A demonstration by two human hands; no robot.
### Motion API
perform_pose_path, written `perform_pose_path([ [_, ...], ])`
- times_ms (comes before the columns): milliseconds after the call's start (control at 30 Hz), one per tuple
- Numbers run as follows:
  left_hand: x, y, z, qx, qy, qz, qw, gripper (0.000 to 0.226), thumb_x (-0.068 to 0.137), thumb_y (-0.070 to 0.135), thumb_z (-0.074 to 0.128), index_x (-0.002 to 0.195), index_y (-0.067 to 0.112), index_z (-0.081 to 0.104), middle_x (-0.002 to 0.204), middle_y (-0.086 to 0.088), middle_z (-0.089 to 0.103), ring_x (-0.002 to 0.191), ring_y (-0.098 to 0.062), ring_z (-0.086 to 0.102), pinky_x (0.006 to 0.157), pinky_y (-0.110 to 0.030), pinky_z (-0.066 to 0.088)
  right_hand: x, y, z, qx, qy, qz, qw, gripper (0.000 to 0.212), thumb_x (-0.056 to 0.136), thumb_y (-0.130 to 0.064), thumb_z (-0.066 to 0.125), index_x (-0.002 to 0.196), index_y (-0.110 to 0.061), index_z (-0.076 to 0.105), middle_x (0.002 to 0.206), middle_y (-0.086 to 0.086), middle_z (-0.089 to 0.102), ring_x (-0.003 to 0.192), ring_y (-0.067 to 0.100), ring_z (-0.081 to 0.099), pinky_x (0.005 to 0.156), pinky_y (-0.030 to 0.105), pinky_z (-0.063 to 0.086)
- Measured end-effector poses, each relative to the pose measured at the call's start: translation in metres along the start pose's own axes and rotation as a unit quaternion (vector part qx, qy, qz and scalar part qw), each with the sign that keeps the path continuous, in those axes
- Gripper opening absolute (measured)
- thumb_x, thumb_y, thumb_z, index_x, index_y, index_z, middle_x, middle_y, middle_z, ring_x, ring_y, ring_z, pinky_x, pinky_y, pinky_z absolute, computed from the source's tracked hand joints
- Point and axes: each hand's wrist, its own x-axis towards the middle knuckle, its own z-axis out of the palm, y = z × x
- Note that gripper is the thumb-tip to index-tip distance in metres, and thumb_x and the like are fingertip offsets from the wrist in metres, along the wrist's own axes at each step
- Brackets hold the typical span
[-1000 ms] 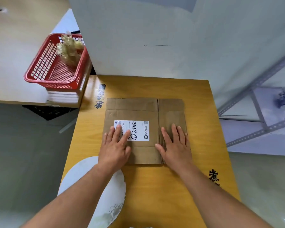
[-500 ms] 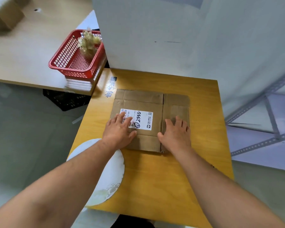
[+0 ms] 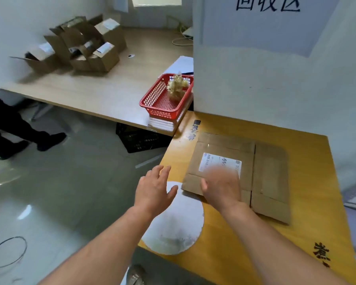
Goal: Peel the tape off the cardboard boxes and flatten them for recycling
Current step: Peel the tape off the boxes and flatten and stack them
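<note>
A flattened cardboard box [image 3: 267, 171] with a white shipping label [image 3: 216, 161] lies on the yellow table [image 3: 308, 223]. My right hand [image 3: 221, 187] hovers blurred over the box's near left corner, fingers spread, holding nothing. My left hand [image 3: 153, 189] is open at the table's left edge, above a white round disc [image 3: 175, 227], off the box. Several opened cardboard boxes [image 3: 84, 48] stand on the pale wooden table [image 3: 95, 93] at the far left.
A red plastic basket [image 3: 162, 101] holding crumpled tape [image 3: 176, 88] sits on that table's near corner, on a white stack. A black crate [image 3: 138, 138] is under it. A white panel [image 3: 265, 58] stands behind the yellow table. A person's dark legs [image 3: 8, 130] stand at the left.
Both hands have lifted off the flattened box and shifted left. The view has swung left and up, which brings the far boxes and the person's legs into sight.
</note>
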Motion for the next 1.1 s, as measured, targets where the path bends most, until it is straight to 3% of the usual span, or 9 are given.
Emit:
perform_pose_path([
  [133,-0.003,-0.055,-0.013,0.000,0.027,-0.035,0.999,0.066,0.095,0.053,0.044,0.150,0.021,0.029,0.150,0.003,0.033,0.133,-0.018,0.037,0.104,-0.032,0.031,0.022,-0.058,-0.002,-0.014,-0.021,-0.042,0.999,0.011,0.068,-0.025,0.065,0.070,-0.014,0.067,0.062,0.003,0.061,0.052,0.025,0.057,0.059,0.031,0.040],
  [233,0.001,-0.108,-0.027,0.001,0.042,-0.048,0.998,0.066,0.094,0.054,0.043,0.150,0.022,0.028,0.148,0.004,0.035,0.131,-0.017,0.037,0.104,-0.031,0.031,0.040,-0.112,-0.005,-0.014,-0.042,-0.068,0.997,0.018,0.085,-0.027,0.053,0.086,-0.014,0.066,0.079,0.005,0.066,0.067,0.027,0.061,0.068,0.034,0.040],
  [367,0.005,-0.195,-0.054,-0.006,0.061,-0.071,0.996,0.065,0.095,0.054,0.041,0.151,0.022,0.026,0.141,0.005,0.040,0.126,-0.016,0.041,0.102,-0.028,0.033,0.066,-0.199,-0.003,-0.022,-0.005,-0.099,0.995,0.017,0.065,-0.027,0.070,0.057,-0.016,0.058,0.051,0.000,0.054,0.040,0.021,0.050,0.048,0.027,0.032],
  [467,0.005,-0.262,-0.071,-0.011,0.065,-0.103,0.992,0.063,0.095,0.053,0.042,0.148,0.021,0.031,0.137,0.002,0.045,0.124,-0.017,0.044,0.100,-0.029,0.035,0.085,-0.271,-0.002,-0.017,0.015,-0.128,0.991,0.018,0.065,-0.030,0.054,0.053,-0.017,0.057,0.047,-0.002,0.051,0.037,0.020,0.049,0.047,0.026,0.032],
  [533,0.004,-0.305,-0.080,-0.024,0.070,-0.124,0.990,0.059,0.095,0.052,0.044,0.144,0.021,0.038,0.131,0.001,0.049,0.120,-0.018,0.047,0.096,-0.029,0.038,0.096,-0.316,0.002,-0.020,0.017,-0.146,0.989,0.025,0.075,-0.032,0.045,0.062,-0.016,0.061,0.057,-0.002,0.058,0.045,0.020,0.055,0.052,0.029,0.037],
  [600,0.003,-0.344,-0.087,-0.031,0.073,-0.143,0.986,0.055,0.094,0.052,0.046,0.139,0.021,0.043,0.126,0.002,0.051,0.115,-0.017,0.050,0.093,-0.029,0.040,0.106,-0.355,0.009,-0.016,0.002,-0.159,0.987,0.027,0.090,-0.032,0.040,0.088,-0.017,0.062,0.084,-0.003,0.064,0.074,0.020,0.062,0.071,0.034,0.041],
  [667,0.001,-0.379,-0.094,-0.032,0.073,-0.161,0.984,0.052,0.094,0.052,0.045,0.136,0.022,0.044,0.124,0.003,0.051,0.115,-0.016,0.051,0.090,-0.028,0.040,0.114,-0.388,0.016,-0.007,-0.011,-0.181,0.983,0.029,0.096,-0.035,0.034,0.103,-0.019,0.058,0.100,-0.004,0.061,0.092,0.019,0.059,0.081,0.032,0.039],
  [900,0.011,-0.461,-0.106,-0.050,0.074,-0.220,0.971,0.045,0.096,0.052,0.042,0.132,0.025,0.045,0.124,0.006,0.054,0.113,-0.014,0.054,0.080,-0.027,0.041,0.148,-0.467,0.029,-0.016,-0.023,-0.224,0.974,0.030,0.098,-0.037,0.033,0.103,-0.019,0.056,0.100,-0.004,0.059,0.090,0.018,0.057,0.072,0.030,0.040],
  [1100,0.050,-0.498,-0.106,-0.067,0.070,-0.227,0.969,0.042,0.096,0.051,0.042,0.131,0.027,0.045,0.123,0.008,0.055,0.112,-0.013,0.055,0.077,-0.026,0.040,0.197,-0.496,0.046,-0.018,-0.031,-0.217,0.975,0.031,0.098,-0.038,0.033,0.106,-0.020,0.058,0.098,-0.004,0.059,0.089,0.018,0.058,0.075,0.031,0.046],
])
